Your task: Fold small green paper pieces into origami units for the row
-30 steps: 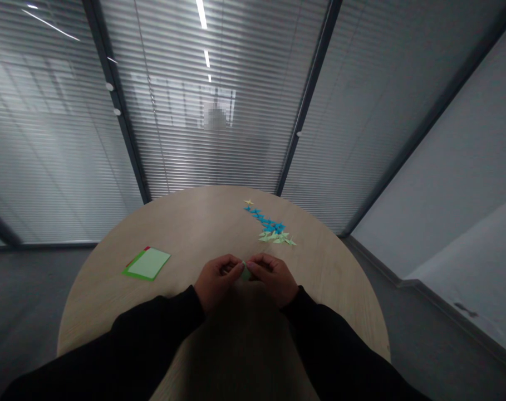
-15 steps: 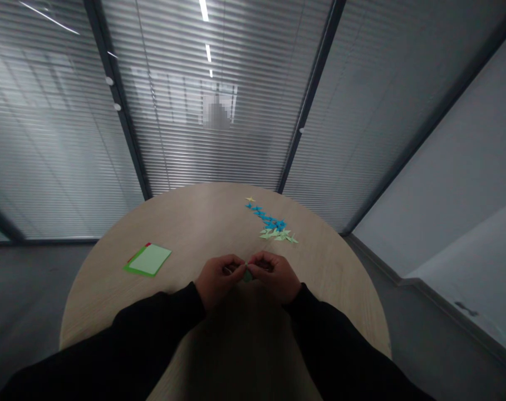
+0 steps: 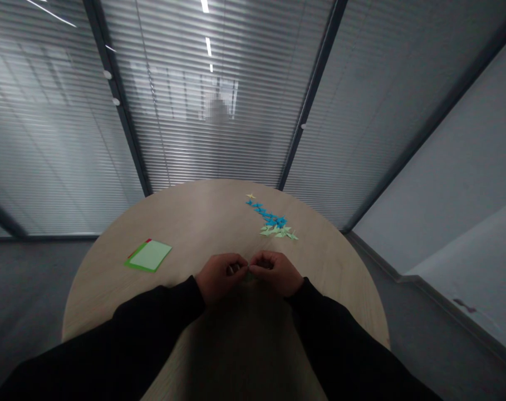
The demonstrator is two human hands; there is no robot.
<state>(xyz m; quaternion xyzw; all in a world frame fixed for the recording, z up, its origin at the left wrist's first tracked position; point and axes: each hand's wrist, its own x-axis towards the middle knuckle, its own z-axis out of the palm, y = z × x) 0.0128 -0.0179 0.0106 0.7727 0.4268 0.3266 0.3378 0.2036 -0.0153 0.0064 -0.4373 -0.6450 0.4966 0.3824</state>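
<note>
My left hand (image 3: 221,276) and my right hand (image 3: 278,273) meet over the near middle of the table, thumbs and fingertips pinched together and almost touching. Between them they hold a small piece of green paper, seen a moment ago and now nearly all hidden by the fingers. Beyond my right hand lies a cluster of pale green folded paper stars (image 3: 279,230). Several blue folded paper stars (image 3: 271,218) run back from it in a slanting row. One yellow paper star (image 3: 250,196) is at the far end.
To the left on the round wooden table (image 3: 202,217) lies a stack of square paper sheets (image 3: 151,255), pale green on top, with brighter green and red edges underneath. Glass panels with blinds (image 3: 219,150) stand behind the table. A white wall (image 3: 453,200) is on the right.
The fingertips have drawn together, and the green paper that showed below them is now hidden. My right hand has turned slightly. The paper stars and the sheets have not moved.
</note>
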